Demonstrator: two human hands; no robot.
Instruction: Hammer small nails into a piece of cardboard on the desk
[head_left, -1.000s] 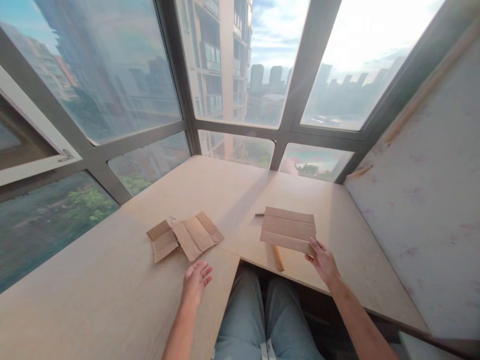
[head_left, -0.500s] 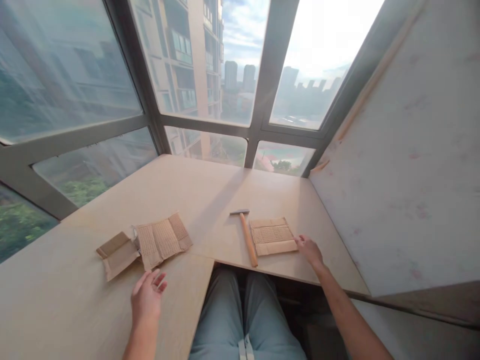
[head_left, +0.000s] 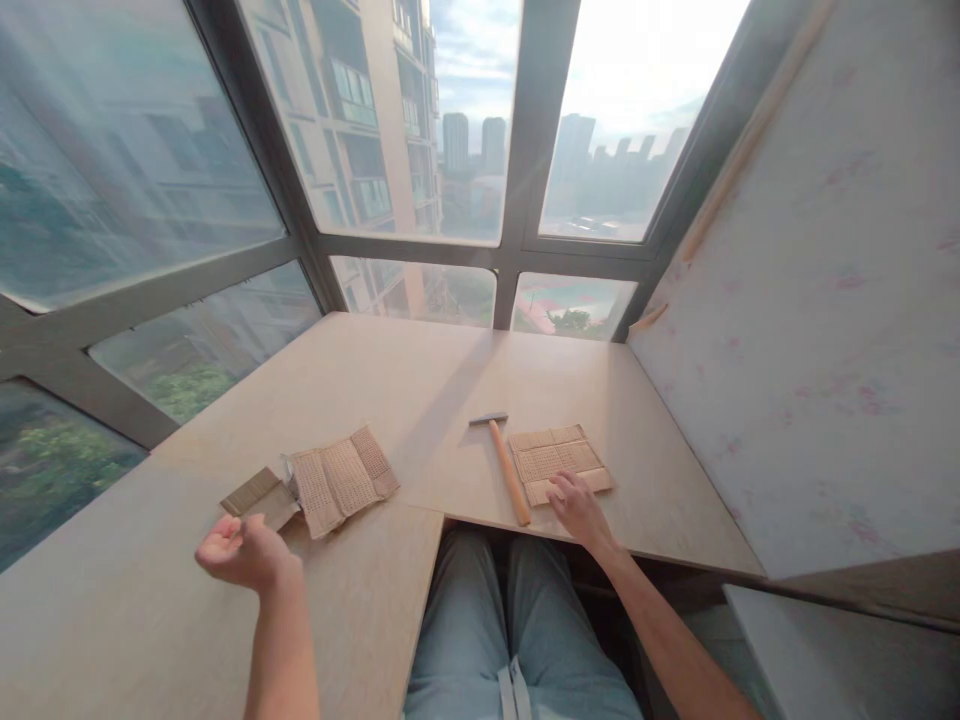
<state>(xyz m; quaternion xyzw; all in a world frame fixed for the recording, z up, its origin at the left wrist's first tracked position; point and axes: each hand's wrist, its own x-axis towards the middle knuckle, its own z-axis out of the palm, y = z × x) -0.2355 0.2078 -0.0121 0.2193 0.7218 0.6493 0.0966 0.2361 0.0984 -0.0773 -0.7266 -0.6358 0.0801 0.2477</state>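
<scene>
Left hand [head_left: 241,550] turned palm up, fingers loosely curled, nothing seen in it. It covers part of a folded cardboard piece [head_left: 271,502]; a larger ribbed cardboard piece [head_left: 343,480] lies to that hand's right, a little farther out.

Right hand [head_left: 579,508] over the near part of a flat cardboard sheet [head_left: 551,455], fingers bent; cannot tell whether they pinch it. Hammer [head_left: 508,472] just left of this hand, unheld, its head pointing away from the person. All lie on a pale tabletop [head_left: 390,370].
</scene>
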